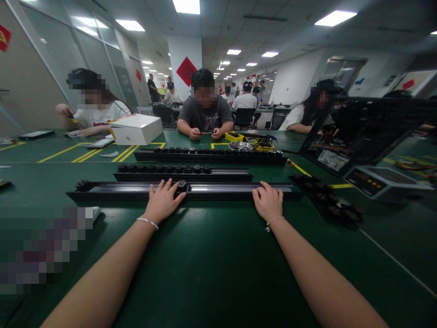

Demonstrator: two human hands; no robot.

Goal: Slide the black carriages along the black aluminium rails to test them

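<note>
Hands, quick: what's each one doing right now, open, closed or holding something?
Left hand: open, fingers spread on the long nearest black tray.
Right hand: open, fingers slightly bent on it; firm grip can't be told.

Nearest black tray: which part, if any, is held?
Left hand lies over the tray just left of its middle, right hand near its right end; gripping cannot be told.

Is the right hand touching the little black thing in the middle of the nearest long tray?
Apart. The head view shows a bare stretch of the tray between the right hand and the little black thing.
</note>
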